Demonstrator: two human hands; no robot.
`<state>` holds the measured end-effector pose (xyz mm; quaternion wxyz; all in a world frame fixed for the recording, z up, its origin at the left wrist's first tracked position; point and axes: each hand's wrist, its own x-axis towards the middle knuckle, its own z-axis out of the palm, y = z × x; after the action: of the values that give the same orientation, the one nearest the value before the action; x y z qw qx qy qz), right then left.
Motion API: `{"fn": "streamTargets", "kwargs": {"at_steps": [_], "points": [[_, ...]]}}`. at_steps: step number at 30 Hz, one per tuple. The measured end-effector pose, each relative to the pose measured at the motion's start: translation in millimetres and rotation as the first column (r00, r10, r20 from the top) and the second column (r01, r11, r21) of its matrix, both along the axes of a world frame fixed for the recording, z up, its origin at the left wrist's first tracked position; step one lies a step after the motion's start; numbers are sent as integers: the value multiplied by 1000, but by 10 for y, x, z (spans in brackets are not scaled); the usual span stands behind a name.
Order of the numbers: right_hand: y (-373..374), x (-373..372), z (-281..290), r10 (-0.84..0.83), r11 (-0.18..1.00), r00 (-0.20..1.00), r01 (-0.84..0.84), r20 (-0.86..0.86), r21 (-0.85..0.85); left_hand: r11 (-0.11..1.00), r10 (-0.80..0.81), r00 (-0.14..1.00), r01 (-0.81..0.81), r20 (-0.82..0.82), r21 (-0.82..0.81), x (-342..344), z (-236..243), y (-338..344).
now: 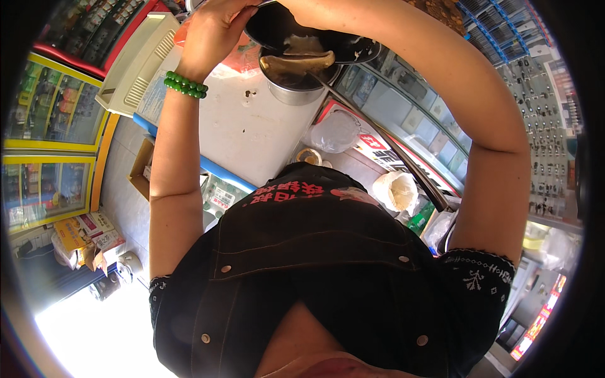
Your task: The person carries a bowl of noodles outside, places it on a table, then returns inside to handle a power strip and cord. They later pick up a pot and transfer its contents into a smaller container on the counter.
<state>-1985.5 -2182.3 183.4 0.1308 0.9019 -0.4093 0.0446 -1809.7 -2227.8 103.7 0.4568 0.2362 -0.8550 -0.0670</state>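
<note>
A black bowl (pixel 272 30) is tilted above a round metal pot (pixel 295 93) at the top of the view. My left hand (pixel 222 17), with a green bead bracelet at its wrist, is closed at the bowl's left rim. Over the bowl's far side reaches my right hand (pixel 309 11); its fingers are cut off by the upper edge. Pale, wet batter-like stuff clings inside the bowl. Across the pot's mouth lies a long yellowish-brown coated piece (pixel 297 64), and a thin handle slants out beside it. Whether these two are joined I cannot tell.
The pot stands on a white tabletop (pixel 242 129) with dark specks. An orange-red plastic bag (pixel 242 58) lies behind my left wrist. To the right are a clear plastic tub (pixel 335 132), a glass display case (pixel 403 94) and a lined bin (pixel 397 191). Yellow-framed fridges (pixel 53 151) stand left.
</note>
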Motion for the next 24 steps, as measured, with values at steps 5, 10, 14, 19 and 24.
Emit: {"fn": "streamTargets", "kwargs": {"at_steps": [5,10,14,19,24], "points": [[22,-41,42,-12,1000,999,12,39,2,995,-4,996,-4,88,95,1,65,-52],[86,-132,184,-111,994,990,109,86,27,997,79,985,-80,152,-3,-30,81,-63],[108,-502,389,-184,983,921,169,342,74,994,105,983,-98,152,-52,-55,81,-81],[163,-1333,283,-247,969,848,209,469,132,994,105,989,-100,107,-47,-71,79,-117],[371,-1920,-250,-431,875,812,270,394,401,995,90,987,-83,134,-57,-96,105,-160]]}}
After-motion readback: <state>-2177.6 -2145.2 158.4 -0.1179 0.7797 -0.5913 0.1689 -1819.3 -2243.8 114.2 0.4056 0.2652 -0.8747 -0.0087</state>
